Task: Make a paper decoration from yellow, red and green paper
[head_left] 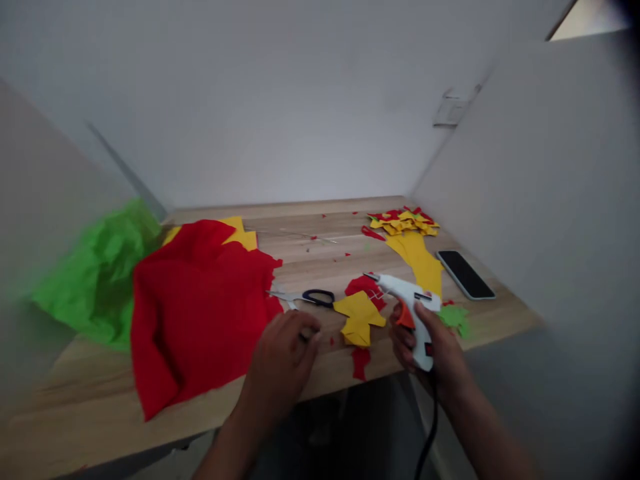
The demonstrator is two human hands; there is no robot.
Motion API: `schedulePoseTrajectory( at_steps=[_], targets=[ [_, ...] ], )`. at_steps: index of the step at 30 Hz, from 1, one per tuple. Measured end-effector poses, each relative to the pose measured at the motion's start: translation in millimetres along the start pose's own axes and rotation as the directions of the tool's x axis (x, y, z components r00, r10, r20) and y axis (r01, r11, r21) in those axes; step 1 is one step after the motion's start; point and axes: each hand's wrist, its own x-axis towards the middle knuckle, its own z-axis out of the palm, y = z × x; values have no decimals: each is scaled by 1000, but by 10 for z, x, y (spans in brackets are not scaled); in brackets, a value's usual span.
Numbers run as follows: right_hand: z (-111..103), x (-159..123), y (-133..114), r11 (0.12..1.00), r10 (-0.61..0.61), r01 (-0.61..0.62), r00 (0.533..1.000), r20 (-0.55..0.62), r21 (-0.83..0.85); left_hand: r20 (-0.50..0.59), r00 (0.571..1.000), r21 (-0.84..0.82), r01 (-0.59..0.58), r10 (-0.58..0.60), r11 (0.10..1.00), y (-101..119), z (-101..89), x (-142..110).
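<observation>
My right hand [447,353] is wrapped round a white hot glue gun [404,291] with an orange trigger; its nozzle points left and a dark cord hangs below. Near the table's front edge, my left hand [280,360] has its fingers curled in with thumb and fingertips close together. Something small and dark shows at those fingertips, too unclear to name. Between my hands lies a yellow cut-out piece [359,317], with a red piece [361,285] partly behind it. Scissors [320,298] with dark handles rest just beyond my left hand.
A large red sheet [210,313] covers the left of the wooden table [300,260], beside crumpled green material [100,273]. At the right are a pile of yellow and red pieces [405,223], a yellow strip [417,263], a phone [466,275] and green scraps [455,319]. Walls enclose the table.
</observation>
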Motion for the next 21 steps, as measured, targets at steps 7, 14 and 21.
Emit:
schedulePoseTrajectory(
  at_steps=[7, 14, 21],
  targets=[
    [-491, 100, -90, 823, -30, -96, 977, -211, -559, 388, 888, 195, -340, 246, 920, -135, 613, 1209],
    [-461, 247, -26, 739, -43, -150, 963, -267, -657, 474, 840, 237, -411, 265, 880, -376, 914, 1235],
    [-410, 311, -106, 629, -70, -188, 953, -296, -754, 422, 858, 234, -416, 294, 879, -401, 958, 1190]
  ],
)
